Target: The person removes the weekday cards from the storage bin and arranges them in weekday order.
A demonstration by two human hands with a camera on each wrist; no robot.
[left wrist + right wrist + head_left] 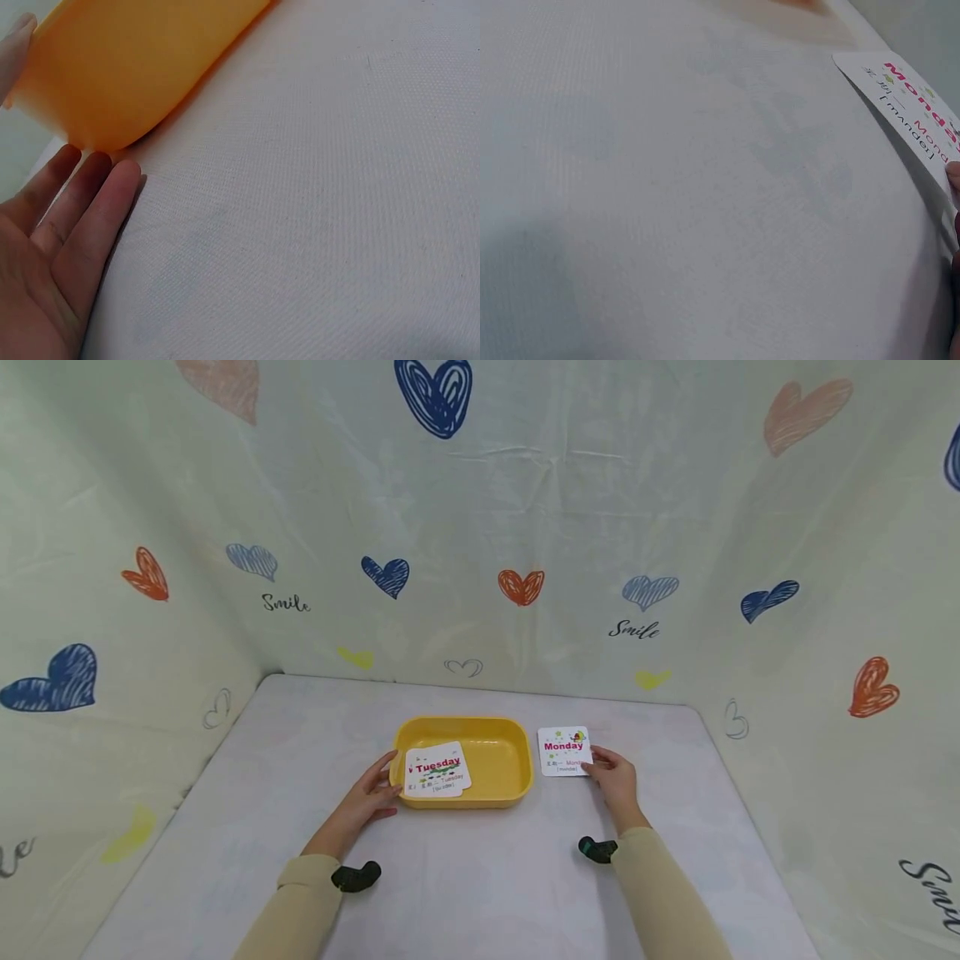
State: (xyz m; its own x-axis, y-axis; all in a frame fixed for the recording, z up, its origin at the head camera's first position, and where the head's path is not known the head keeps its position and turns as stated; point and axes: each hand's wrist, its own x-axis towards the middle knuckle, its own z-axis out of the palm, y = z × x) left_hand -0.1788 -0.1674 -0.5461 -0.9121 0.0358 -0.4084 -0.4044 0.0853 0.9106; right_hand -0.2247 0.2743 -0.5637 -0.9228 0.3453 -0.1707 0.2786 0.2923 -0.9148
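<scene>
A shallow yellow tray (498, 760) lies on the table, with a small stack of white cards in its left part. The top one, the Tuesday card (442, 762), partly covers another beneath it. At the tray's left end is my left hand (366, 793), a fingertip on the rim; in the left wrist view its other fingers (97, 210) extend fairly straight, tips right at the tray's lower wall. To the right of the tray, my right hand (617, 781) pinches the Monday card (558, 750) by its lower right corner. The right wrist view shows that card tilted up off the table.
The table (480, 893) has a pale cloth cover. A backdrop curtain (570, 643) printed with hearts and "Smile" closes off the back and both sides. Dark bands (356, 877) sit at both wrists.
</scene>
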